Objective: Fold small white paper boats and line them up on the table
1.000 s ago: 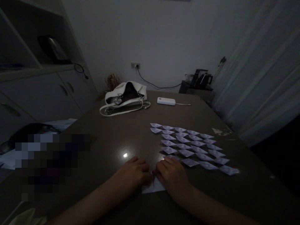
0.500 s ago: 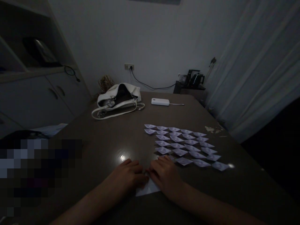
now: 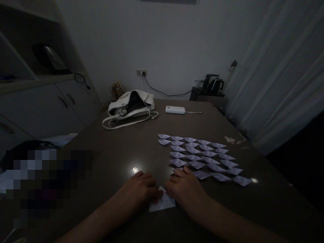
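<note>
A small piece of folded white paper [image 3: 165, 203], pointed at its top, lies on the table between my hands. My left hand [image 3: 140, 189] has its fingers curled at the paper's left side, with the thumb pressing on it. On the other side, my right hand [image 3: 186, 189] is closed at the paper's right slope; its fingertips are partly hidden. Beyond my right hand, several folded paper boats [image 3: 193, 157] lie in rows, and the hand covers part of the nearest row.
A white handbag [image 3: 130, 106] sits open at the table's far left. A white power bank [image 3: 175, 110] with a short cable is to its right. An electric kettle [image 3: 214, 86] stands on a low cabinet behind the table. A blurred patch covers the lower left.
My right hand has shifted slightly right, and more of the paper's pointed top shows. My left hand stays at the paper's left side. The whole view has moved a little.
</note>
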Demonstrator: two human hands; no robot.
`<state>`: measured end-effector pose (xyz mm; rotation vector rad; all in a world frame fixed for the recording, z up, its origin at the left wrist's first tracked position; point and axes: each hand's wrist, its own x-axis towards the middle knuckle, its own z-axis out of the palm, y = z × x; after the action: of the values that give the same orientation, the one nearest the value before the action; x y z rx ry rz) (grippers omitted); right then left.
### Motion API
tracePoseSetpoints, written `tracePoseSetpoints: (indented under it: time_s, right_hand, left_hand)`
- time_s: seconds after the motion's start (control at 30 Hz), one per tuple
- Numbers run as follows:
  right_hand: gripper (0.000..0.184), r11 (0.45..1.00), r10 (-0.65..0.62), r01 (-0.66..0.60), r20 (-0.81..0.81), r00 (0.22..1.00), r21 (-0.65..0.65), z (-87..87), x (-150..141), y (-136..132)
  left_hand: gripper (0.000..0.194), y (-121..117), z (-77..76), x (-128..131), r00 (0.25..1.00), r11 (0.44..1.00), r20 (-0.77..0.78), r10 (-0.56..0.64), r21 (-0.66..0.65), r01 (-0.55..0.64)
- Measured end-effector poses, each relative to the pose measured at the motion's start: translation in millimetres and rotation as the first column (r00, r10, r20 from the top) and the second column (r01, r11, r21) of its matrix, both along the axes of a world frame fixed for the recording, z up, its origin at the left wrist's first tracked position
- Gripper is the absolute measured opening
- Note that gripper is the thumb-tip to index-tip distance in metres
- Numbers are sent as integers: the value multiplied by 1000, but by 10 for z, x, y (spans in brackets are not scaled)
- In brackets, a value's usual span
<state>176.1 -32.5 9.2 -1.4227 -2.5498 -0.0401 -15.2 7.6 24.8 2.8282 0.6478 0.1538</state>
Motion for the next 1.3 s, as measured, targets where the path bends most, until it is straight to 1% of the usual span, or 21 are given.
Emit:
tracePoseSetpoints:
  time_s: [0.1,0.23,0.37,0.43,0.5,0.6,0.67,0.73,0.8,0.9,1.03,1.17,1.23,1.3]
  right_hand:
    - [8,999,12,-10,41,999,-44,41,25,-9]
    - [3,993,40,-25,126,991,-117,101,39,-25]
    - [4,979,28,10,185,982,-202,151,41,-44]
    - [3,969,25,26,200,980,-245,186,50,-50]
    - [2,961,15,35,178,984,-275,229,68,-61]
    - [7,964,-7,19,48,999,-264,280,94,-93]
    - [12,967,43,-52,-42,998,-249,284,97,-121]
    - [20,964,100,-117,-84,991,-239,262,86,-143]
    - [22,960,132,-147,-79,988,-240,221,70,-148]
    - [25,960,139,-148,-55,989,-238,147,55,-128]
    - [19,969,113,-119,-37,993,-219,86,56,-97]
    - [12,973,121,-123,-19,992,-196,97,52,-90]
    - [14,973,124,-122,-7,992,-197,114,50,-92]
    - [21,970,120,-121,-16,993,-210,124,52,-98]
  left_hand:
    - [18,-1,-7,1,1000,1000,-4,-6,1,6]
    - [21,-8,-11,-5,1000,1000,0,17,-6,-17]
    - [19,-7,-13,-15,1000,999,-5,23,-41,-23]
    - [18,-6,-21,-27,1000,999,2,24,-42,-24]
    - [16,-9,-26,-44,1000,999,15,22,-39,-21]
    - [13,-23,-13,-69,1000,999,28,-5,-31,6]
    - [13,-35,3,-76,1000,1000,26,-12,-24,13]
    - [11,-42,10,-74,1000,1000,25,-7,-13,7]
    - [11,-42,3,-67,999,1000,32,-5,2,5]
    - [13,-32,-30,-59,999,1000,47,-8,31,6]
    - [12,-31,-54,-66,998,1000,68,13,16,-14]
    - [24,-34,-32,-74,997,1000,79,18,-20,-16]
    - [25,-32,-22,-74,996,1000,89,17,-22,-16]
    - [23,-32,-17,-73,995,1000,95,18,-23,-16]
